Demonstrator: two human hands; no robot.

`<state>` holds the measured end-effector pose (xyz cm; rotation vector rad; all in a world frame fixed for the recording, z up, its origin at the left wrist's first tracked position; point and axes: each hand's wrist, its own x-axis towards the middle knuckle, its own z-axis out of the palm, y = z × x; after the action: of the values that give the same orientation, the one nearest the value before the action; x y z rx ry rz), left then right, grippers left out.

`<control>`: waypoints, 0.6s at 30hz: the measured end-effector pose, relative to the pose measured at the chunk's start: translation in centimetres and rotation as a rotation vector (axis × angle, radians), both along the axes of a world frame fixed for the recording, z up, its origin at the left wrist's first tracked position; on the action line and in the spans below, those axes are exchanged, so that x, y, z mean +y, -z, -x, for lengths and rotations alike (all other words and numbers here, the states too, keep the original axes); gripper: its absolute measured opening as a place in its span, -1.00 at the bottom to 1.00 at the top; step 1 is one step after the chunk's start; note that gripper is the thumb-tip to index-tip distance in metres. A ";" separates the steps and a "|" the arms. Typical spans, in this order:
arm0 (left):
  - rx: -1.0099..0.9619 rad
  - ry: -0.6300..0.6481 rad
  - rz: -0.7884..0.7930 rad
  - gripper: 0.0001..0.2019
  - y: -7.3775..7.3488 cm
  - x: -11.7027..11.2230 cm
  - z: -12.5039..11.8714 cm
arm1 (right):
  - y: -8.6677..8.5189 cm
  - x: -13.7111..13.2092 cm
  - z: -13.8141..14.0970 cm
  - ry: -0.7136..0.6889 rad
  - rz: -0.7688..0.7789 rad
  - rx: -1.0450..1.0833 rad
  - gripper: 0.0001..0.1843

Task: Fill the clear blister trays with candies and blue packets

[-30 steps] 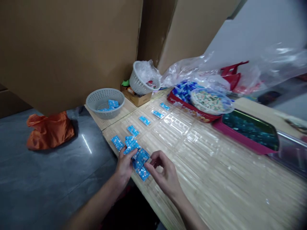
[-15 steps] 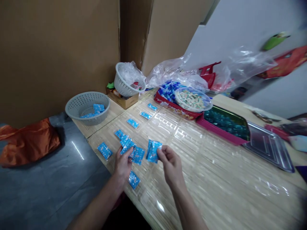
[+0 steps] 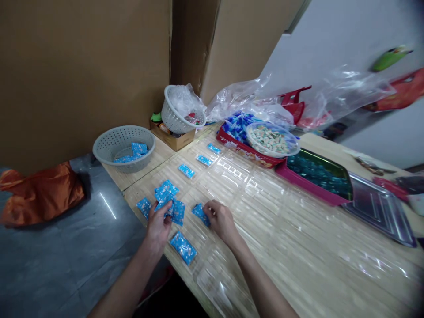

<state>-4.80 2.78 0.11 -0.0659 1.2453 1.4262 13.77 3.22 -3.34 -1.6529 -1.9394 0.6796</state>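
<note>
My left hand [image 3: 159,224] is closed around several small blue patterned packets [image 3: 167,199], fanned out above the table's near left edge. With fingertips pinched, my right hand [image 3: 219,217] grips one end of another blue packet [image 3: 200,213], low over the clear moulded plastic [image 3: 265,221] that covers the table. A blue packet [image 3: 183,247] lies in front of my left hand, and one more [image 3: 143,206] is partly hidden behind it. Farther back, three blue packets [image 3: 186,171] are spaced in a row.
A grey perforated basket [image 3: 99,150] with blue packets stands at the left corner. Behind are a tilted basket [image 3: 172,115] on a cardboard box [image 3: 175,142], a red tray [image 3: 238,150] of blue items with a bowl [image 3: 294,149] on it, a pink-edged container [image 3: 308,193] and a metallic-looking tray [image 3: 380,212].
My right hand has lowered a blue packet to the plastic and moved slightly left. My left hand, with its packets, has shifted left. The view has turned slightly.
</note>
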 end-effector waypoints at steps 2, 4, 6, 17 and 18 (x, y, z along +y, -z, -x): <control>-0.002 0.000 0.002 -0.75 0.2 0.0 0.1 | -0.3 -0.1 0.2 -0.013 -0.029 -0.014 -0.76; -0.009 0.008 -0.012 -0.76 0.3 0.0 0.2 | -0.5 -0.1 -0.1 -0.017 -0.002 0.038 -0.76; -0.013 0.017 -0.016 -0.77 0.4 0.0 0.2 | -0.8 0.2 -1.0 -0.016 0.051 0.156 -0.74; -0.022 0.101 -0.076 -0.62 0.0 2.6 -2.5 | -0.5 7.6 -6.9 0.185 -0.059 0.036 -0.75; -0.023 0.098 -0.076 -0.60 0.0 3.0 -3.1 | -0.4 7.9 -6.7 0.188 -0.063 0.021 -0.76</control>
<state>-1.73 5.75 0.13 0.0300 1.1593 1.3829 20.51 11.15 -2.98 -1.7543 -1.7455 0.5555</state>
